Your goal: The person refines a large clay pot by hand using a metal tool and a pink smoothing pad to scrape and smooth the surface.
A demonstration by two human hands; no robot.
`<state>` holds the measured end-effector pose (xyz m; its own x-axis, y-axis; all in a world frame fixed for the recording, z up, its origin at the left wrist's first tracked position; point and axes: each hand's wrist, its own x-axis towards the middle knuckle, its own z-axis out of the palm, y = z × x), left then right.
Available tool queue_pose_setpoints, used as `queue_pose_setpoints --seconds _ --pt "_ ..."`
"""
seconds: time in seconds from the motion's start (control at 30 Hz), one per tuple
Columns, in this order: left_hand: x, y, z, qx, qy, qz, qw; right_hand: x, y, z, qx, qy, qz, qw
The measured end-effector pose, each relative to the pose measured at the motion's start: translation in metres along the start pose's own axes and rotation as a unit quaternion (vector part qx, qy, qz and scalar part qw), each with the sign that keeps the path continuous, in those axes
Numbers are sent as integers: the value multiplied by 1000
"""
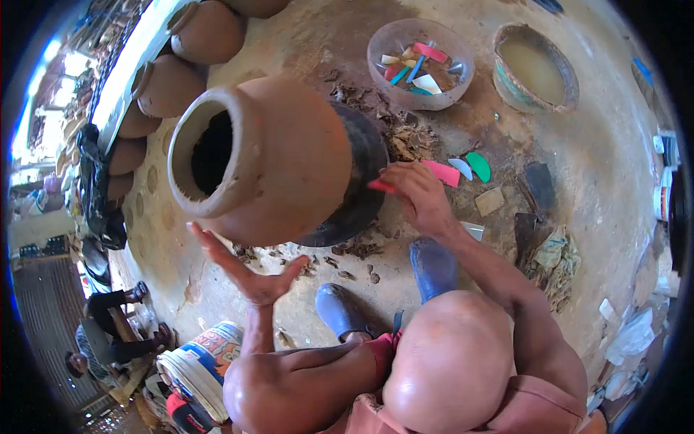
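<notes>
A large brown thick-rimmed clay pot [300, 159] is sitting on a black rounded base [365, 163] at left. The left hand [260, 283] is spreading empty near its rim [244, 155]; the right hand [419, 195] is pinching a flat red piece [382, 186], whose slipping could gouge the pot.

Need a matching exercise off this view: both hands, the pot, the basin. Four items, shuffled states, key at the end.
Things
1. right hand
2. clay pot
3. left hand
4. round basin

States
A. empty and spread open
B. filled with cloudy liquid
C. gripping a small red piece
D. brown, with a dark opening toward the picture's left

Pairs: 1-C, 2-D, 3-A, 4-B
</notes>
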<state>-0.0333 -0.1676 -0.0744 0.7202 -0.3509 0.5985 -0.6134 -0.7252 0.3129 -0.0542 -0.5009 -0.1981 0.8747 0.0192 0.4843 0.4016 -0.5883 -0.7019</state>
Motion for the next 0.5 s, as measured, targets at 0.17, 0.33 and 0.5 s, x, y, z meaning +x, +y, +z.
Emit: queue_pose_setpoints --seconds 0.17,0.33,0.5 --pt "55 -22 -17 -232 -5 -185 955 4 -19 6 142 2 316 938" --pt "34 -115 -81 -164 -163 -313 921 12 -20 45 194 -25 394 898" --pt "53 -85 -73 -190 -178 -368 892 29 -17 73 144 -60 428 890"
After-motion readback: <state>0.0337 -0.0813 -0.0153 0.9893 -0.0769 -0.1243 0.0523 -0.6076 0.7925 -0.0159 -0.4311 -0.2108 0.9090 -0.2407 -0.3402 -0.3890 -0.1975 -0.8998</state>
